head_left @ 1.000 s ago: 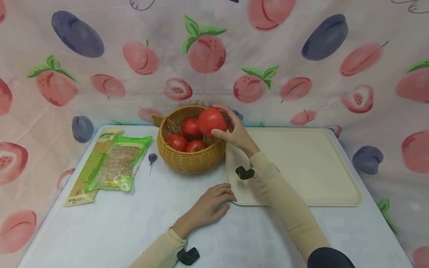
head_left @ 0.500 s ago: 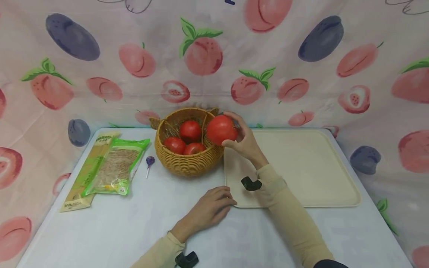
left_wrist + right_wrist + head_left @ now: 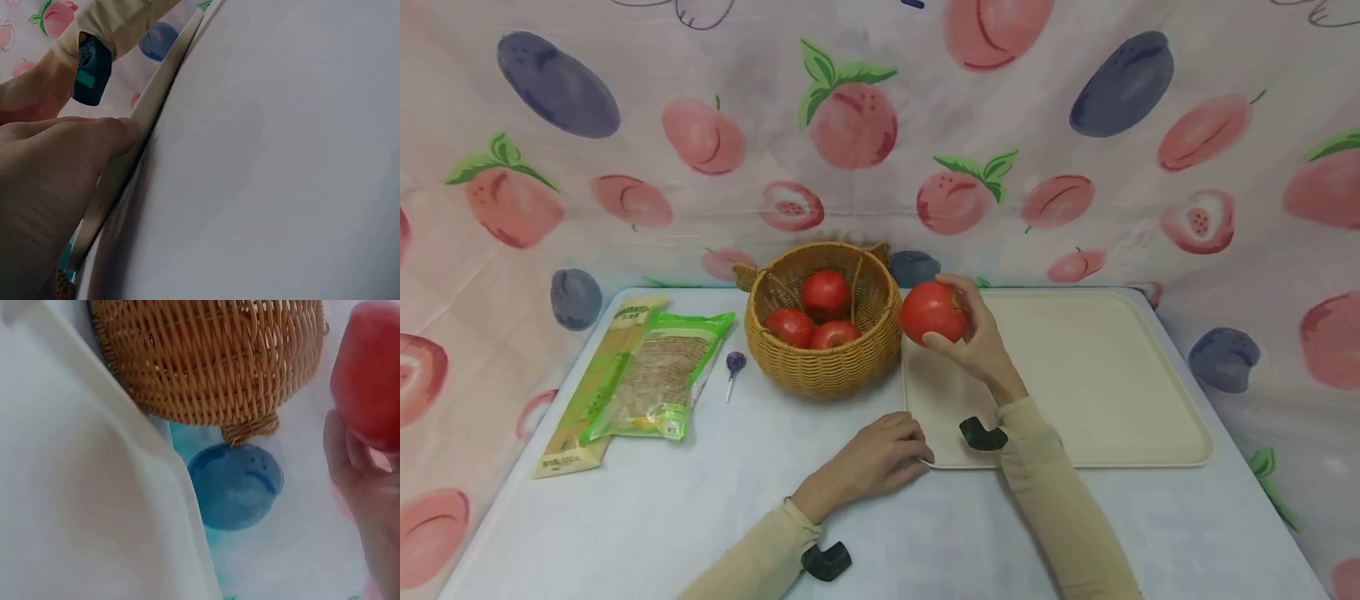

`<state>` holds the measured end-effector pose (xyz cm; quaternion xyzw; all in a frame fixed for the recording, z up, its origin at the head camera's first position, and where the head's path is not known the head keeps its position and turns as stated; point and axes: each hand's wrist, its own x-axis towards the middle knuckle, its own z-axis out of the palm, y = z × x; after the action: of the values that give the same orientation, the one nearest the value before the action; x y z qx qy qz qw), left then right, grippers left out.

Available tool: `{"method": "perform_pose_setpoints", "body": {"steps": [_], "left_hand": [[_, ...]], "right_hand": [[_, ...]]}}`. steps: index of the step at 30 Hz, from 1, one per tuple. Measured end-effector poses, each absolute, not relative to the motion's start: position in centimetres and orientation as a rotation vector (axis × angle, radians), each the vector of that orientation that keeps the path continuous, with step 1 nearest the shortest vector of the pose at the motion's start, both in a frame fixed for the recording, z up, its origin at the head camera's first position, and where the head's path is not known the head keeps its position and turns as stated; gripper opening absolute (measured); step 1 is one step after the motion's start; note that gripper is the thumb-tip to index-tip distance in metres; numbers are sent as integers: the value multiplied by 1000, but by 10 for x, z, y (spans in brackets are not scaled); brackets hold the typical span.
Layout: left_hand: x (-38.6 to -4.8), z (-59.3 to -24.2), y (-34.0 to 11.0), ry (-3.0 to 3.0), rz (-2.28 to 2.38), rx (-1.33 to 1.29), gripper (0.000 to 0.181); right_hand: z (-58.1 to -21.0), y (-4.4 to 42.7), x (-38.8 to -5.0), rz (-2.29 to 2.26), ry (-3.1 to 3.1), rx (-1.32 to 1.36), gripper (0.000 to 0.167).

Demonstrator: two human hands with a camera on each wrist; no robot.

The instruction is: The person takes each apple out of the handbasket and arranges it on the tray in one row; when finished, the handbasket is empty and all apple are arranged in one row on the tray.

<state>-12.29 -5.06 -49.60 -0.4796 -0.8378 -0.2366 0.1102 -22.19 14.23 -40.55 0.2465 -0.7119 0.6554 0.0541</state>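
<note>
My right hand [image 3: 979, 337] grips a red tomato [image 3: 934, 312] above the left end of the cream tray [image 3: 1075, 375], just right of the wicker basket [image 3: 820, 367]. In the right wrist view the tomato [image 3: 370, 375] appears at the right edge, with fingers and thumb around it. Inside the basket lie more red tomatoes [image 3: 826, 294]. At the tray's near left corner, my left hand [image 3: 876, 458] rests with relaxed fingers. The left wrist view shows that hand [image 3: 56, 169] touching the tray's rim [image 3: 156, 94]; its other fingers are partly hidden.
Left of the basket a lollipop [image 3: 734, 367] lies on the white table [image 3: 700, 517]. Further left, a green-edged clear food packet [image 3: 658, 375] overlaps a long yellow-green packet [image 3: 576, 421]. A fruit-printed cloth [image 3: 850, 192] hangs behind the table.
My right hand has carried the tomato from over the basket's right side, rightward and nearer, to above the tray's left end. The left hand has stayed at the tray's corner.
</note>
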Motion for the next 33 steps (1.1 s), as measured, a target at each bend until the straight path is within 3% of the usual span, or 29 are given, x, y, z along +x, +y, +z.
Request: {"method": "perform_pose_setpoints", "body": {"steps": [20, 33], "left_hand": [[-125, -499, -51, -2472, -761, -1386, 12], [-125, -503, -51, -2423, -824, -1395, 11]], "right_hand": [[-419, 183, -216, 1603, -2584, 519, 68], [-462, 206, -237, 1457, -2781, 459, 72]]}}
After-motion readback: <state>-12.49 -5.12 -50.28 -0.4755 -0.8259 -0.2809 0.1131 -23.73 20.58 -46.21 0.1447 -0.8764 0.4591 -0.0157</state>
